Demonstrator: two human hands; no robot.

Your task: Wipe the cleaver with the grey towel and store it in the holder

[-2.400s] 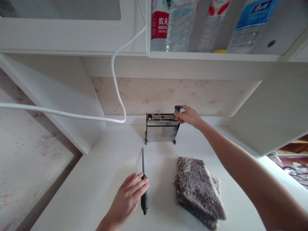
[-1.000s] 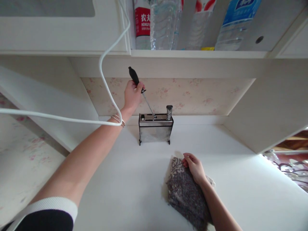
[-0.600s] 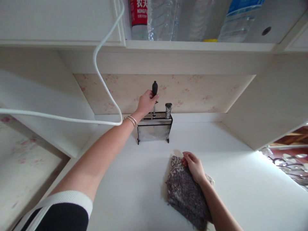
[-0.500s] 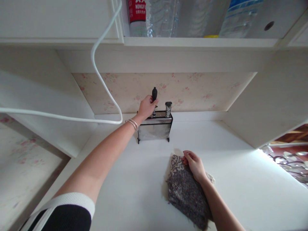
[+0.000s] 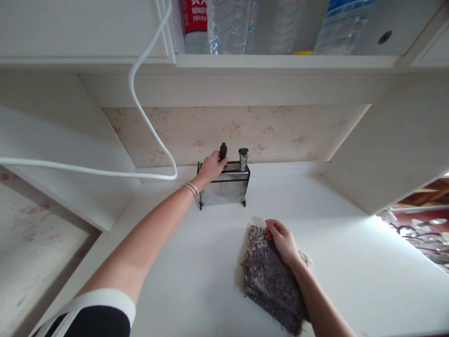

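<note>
At the back of the counter, my left hand (image 5: 213,166) is closed around the black handle (image 5: 223,150) of a utensil whose lower part goes down into a knife rack (image 5: 224,191). The rack has a black metal frame and pale, see-through-looking sides. Beside that handle, a second, speckled grey handle (image 5: 243,160) stands upright in the rack. Nearer to me, my right hand (image 5: 283,241) pinches the upper edge of a dark grey, shaggy cloth (image 5: 270,281), which lies partly under my wrist on the counter.
A white cable (image 5: 150,124) hangs across the left side in front of the cabinet. Above, an open shelf (image 5: 280,61) holds several plastic bottles (image 5: 228,28). Side panels (image 5: 396,140) bound the white counter (image 5: 182,271), and floral wallpaper (image 5: 280,131) covers the back.
My left hand has lowered the black-handled utensil deeper into the rack. My right hand and the cloth have stayed in place; the view has shifted slightly.
</note>
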